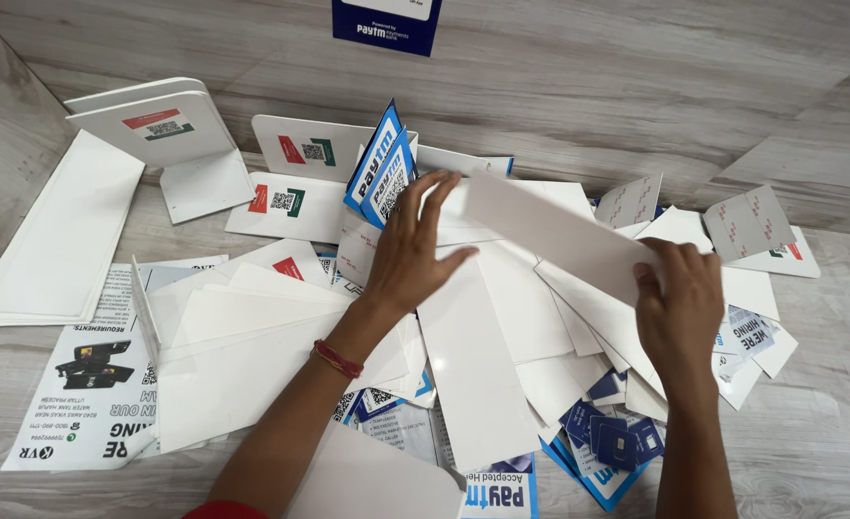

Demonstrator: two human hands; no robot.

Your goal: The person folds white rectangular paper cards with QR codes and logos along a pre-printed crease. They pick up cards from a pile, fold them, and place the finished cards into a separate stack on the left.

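Heap of white boards [482, 365] and printed cards spread over grey wood-grain floor [828, 442]. Right hand [679, 303]: fingers curled narrow, pinching the near end of a long white strip [550, 231], thumb on top; strip raised off the heap, slanting up and away from those fingers toward the left hand. Left hand [410, 250]: fingers spread wide, palm down, fingertips at or just under the far end of the same strip, actual contact hard to judge from this angle; red bangle [336, 359] at the wrist. Beyond the left fingertips: two blue-and-white code cards [381, 168] standing on edge, then white stands with red-and-green labels [295, 154]. Well off to the outer side of the left fingers: stack of plain white strips [64, 235] and a folded stand [170, 135]. Nearer than the left wrist: black-and-white printed flyer [84, 384]. Just below the right wrist: small dark blue cards [612, 437]. Past the right fingers: grey-backed squares with dot pattern [747, 223].
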